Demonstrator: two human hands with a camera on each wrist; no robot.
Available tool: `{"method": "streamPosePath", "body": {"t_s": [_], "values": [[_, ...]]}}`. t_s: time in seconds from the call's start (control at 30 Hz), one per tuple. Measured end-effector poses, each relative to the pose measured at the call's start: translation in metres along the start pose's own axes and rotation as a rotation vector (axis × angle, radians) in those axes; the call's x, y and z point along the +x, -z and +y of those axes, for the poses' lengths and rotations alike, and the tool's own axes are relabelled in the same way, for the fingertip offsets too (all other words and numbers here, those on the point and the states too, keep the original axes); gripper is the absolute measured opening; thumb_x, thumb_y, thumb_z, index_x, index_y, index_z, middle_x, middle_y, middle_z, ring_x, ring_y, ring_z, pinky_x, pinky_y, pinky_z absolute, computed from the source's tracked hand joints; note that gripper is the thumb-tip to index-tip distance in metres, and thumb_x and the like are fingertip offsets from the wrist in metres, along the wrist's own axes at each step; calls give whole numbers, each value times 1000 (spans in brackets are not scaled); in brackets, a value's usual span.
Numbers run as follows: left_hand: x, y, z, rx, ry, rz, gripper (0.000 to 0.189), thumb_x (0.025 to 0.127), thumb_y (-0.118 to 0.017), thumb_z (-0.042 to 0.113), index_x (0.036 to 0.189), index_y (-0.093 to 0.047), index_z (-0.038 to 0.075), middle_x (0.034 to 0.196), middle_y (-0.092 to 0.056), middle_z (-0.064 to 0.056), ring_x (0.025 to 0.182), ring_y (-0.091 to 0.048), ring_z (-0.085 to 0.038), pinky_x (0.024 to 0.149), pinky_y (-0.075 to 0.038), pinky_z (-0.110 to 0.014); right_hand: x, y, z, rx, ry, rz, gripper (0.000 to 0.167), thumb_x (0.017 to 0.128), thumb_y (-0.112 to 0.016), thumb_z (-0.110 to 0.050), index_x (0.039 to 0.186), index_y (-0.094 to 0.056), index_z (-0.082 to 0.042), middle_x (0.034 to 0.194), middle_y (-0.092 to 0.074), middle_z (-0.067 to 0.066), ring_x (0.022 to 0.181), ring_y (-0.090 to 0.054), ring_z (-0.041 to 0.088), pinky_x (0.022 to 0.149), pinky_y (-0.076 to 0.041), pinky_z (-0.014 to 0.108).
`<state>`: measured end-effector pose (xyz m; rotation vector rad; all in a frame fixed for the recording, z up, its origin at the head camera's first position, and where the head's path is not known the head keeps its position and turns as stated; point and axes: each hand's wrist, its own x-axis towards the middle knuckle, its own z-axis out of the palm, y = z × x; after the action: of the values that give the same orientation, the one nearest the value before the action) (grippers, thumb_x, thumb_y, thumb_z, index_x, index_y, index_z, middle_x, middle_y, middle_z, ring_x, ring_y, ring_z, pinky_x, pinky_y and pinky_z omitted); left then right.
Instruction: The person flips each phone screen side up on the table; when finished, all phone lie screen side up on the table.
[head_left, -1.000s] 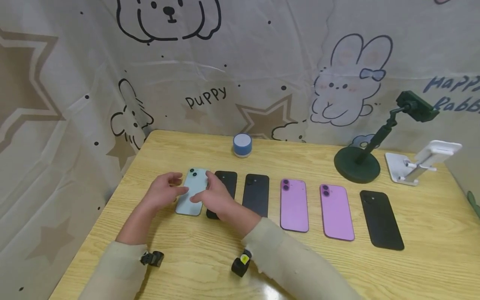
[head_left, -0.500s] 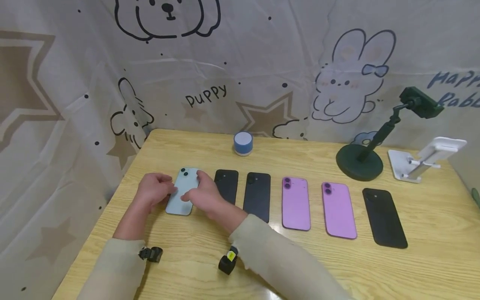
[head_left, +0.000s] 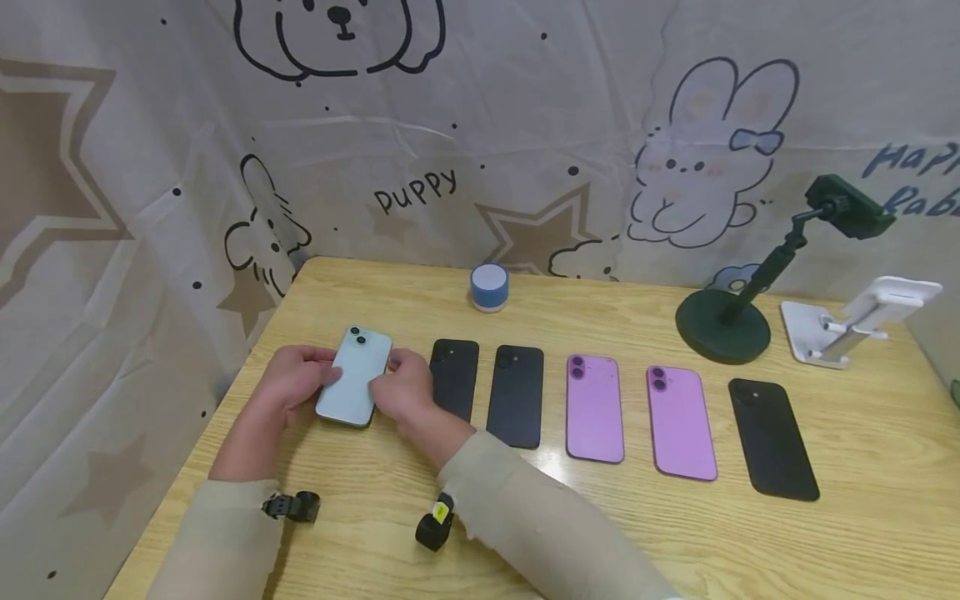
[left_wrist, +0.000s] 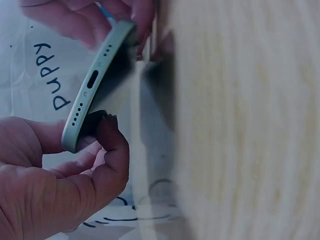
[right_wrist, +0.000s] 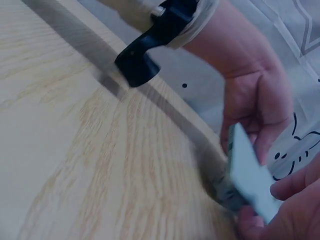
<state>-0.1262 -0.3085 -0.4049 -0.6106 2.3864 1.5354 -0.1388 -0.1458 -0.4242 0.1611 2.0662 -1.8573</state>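
Observation:
A pale mint phone [head_left: 354, 377] with two camera lenses faces back side up between my hands, tilted and raised off the table. My left hand [head_left: 295, 377] pinches its left edge, thumb on the back and fingers curled beneath. On the opposite edge my right hand [head_left: 405, 387] grips it the same way. In the left wrist view the phone's bottom edge [left_wrist: 90, 82] shows its charging port and speaker holes, with a gap above the table. A black phone [head_left: 454, 379] lies just right of my right hand.
Rightward in the row lie a second black phone [head_left: 516, 396], two pink-purple phones [head_left: 595, 408] [head_left: 682, 422] and another black phone [head_left: 775, 437]. Behind them stand a blue-white round container [head_left: 489, 288], a dark green stand [head_left: 723, 327] and a white folding phone stand [head_left: 813, 333]. A printed cloth hangs behind.
The mint phone has slid left, away from the black phone, then come up off the table. Both hands have moved left with it and closed round its edges.

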Motion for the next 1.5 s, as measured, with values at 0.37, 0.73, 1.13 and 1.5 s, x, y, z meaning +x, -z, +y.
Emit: {"method": "streamPosePath", "body": {"t_s": [0.37, 0.73, 1.13, 1.5], "values": [[-14, 1, 10, -125, -41, -36, 47, 101, -57, 5, 143, -42, -9, 123, -56, -23, 94, -62, -22, 77, -56, -32, 3, 6, 10, 217, -13, 25, 45, 83, -71, 13, 124, -68, -6, 99, -67, 1, 83, -68, 17, 67, -58, 34], [-24, 0, 12, -233, -96, -107, 48, 101, -56, 10, 141, -40, -11, 122, -55, -20, 96, -61, -19, 78, -55, -30, -5, 12, 11, 107, 99, 7, 40, 83, -79, 0, 121, -74, -12, 106, -70, 0, 84, -68, 12, 68, -57, 28], [-25, -2, 14, -283, -229, -235, 47, 106, -49, 20, 140, -43, -12, 124, -58, -17, 100, -63, -19, 83, -55, -33, -13, 15, 8, 211, 81, -141, 47, 85, -82, -30, 130, -69, -19, 120, -68, 0, 101, -65, 13, 80, -56, 34], [-17, -12, 10, 33, -260, -107, 50, 103, -58, 30, 137, -53, -6, 130, -54, -21, 112, -54, -33, 92, -49, -48, -18, 21, 5, 475, 109, -272, 42, 98, -67, -31, 136, -63, -16, 126, -66, 1, 110, -65, 21, 87, -54, 41]]}}
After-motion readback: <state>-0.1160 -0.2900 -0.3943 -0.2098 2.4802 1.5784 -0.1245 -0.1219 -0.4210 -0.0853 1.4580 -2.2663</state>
